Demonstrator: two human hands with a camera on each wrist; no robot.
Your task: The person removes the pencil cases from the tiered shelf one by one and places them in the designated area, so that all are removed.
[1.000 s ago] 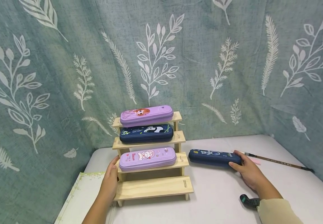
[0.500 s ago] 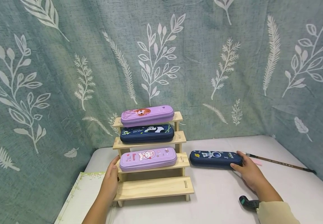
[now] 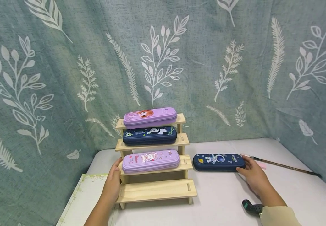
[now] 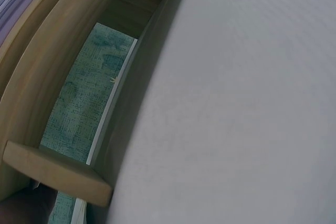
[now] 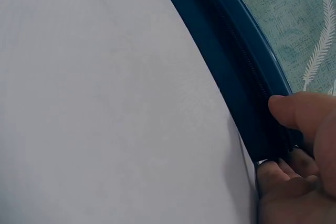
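My right hand (image 3: pixel 254 175) grips the right end of a navy pencil case (image 3: pixel 218 162) with an astronaut and planets on its lid. The case lies right of the stepped wooden rack, lid tipped toward me. In the right wrist view the thumb (image 5: pixel 302 111) presses its zipped side and the other fingers curl at its end. My left hand (image 3: pixel 112 182) holds the left side of the wooden rack (image 3: pixel 155 191) at the second step from the bottom. In the left wrist view only a dark bit of that hand (image 4: pixel 26 205) shows under a wooden post.
On the rack's upper steps lie a lilac bunny pencil case (image 3: pixel 151 160), a navy panda case (image 3: pixel 150 135) and a lilac girl case (image 3: pixel 150 117). Its lowest step is bare. A brush (image 3: pixel 287 167) lies on the white table at right; a black device (image 3: pixel 251 207) sits by the right sleeve.
The astronaut case's left end has come down and its lid has turned more toward me, the right hand still holding it. The left hand stays on the rack.
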